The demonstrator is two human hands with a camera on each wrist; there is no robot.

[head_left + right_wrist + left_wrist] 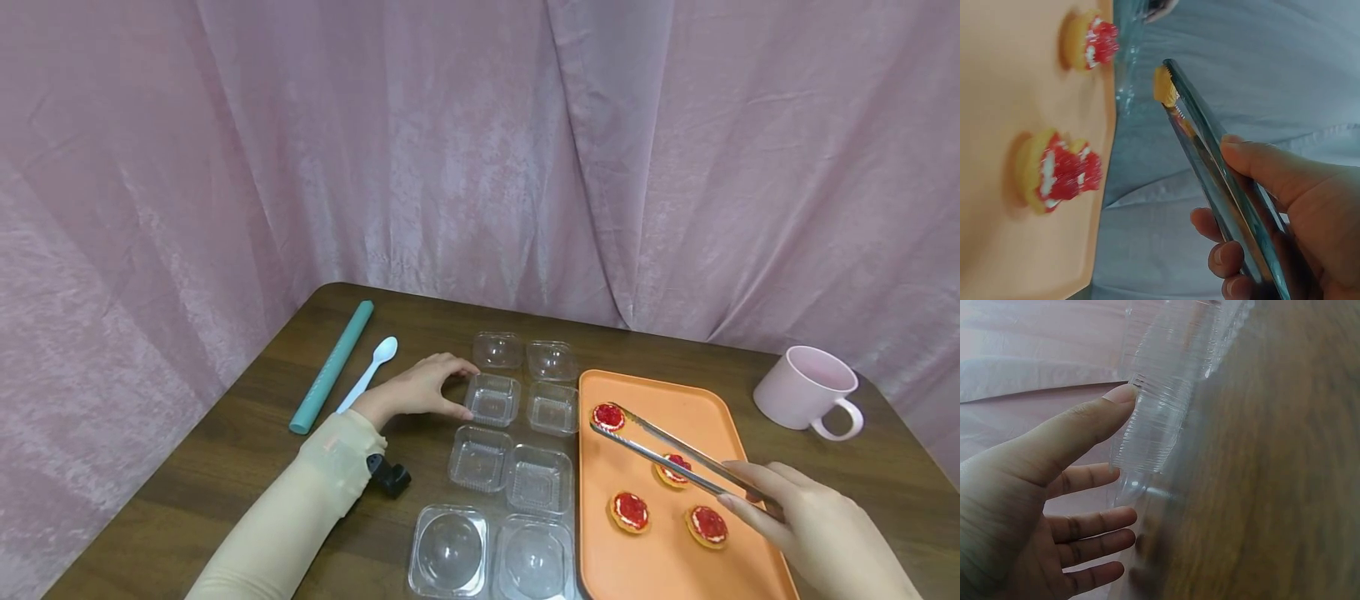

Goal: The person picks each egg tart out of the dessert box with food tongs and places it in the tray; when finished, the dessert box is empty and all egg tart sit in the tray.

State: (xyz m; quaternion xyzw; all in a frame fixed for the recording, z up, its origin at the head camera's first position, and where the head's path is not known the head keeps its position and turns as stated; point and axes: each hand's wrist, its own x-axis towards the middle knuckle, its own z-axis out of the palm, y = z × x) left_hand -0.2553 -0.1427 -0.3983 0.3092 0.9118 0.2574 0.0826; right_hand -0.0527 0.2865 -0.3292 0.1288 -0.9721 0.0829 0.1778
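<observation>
My left hand (pixel 423 385) holds a clear plastic clamshell container (pixel 492 400) at its left side, thumb at the near corner and forefinger at the far corner. In the left wrist view its other fingers (pixel 1097 540) stretch out loosely. My right hand (pixel 806 517) grips metal tongs (pixel 675 462) partway along the arms. A small red-topped tart (pixel 608 417) is between the tong tips, over the left part of the orange tray (pixel 660 392); in the right wrist view that tart (pixel 1164 86) appears raised off the tray. Three more tarts (pixel 628 512) lie on the tray.
Several more open clear containers (pixel 540 479) stand in two columns left of the tray, lids folded back. A pink mug (pixel 806 387) stands at the back right. At the left lie a white spoon (pixel 375 362) and a teal stick-shaped package (pixel 333 367). A pink curtain (pixel 465 167) hangs behind the table.
</observation>
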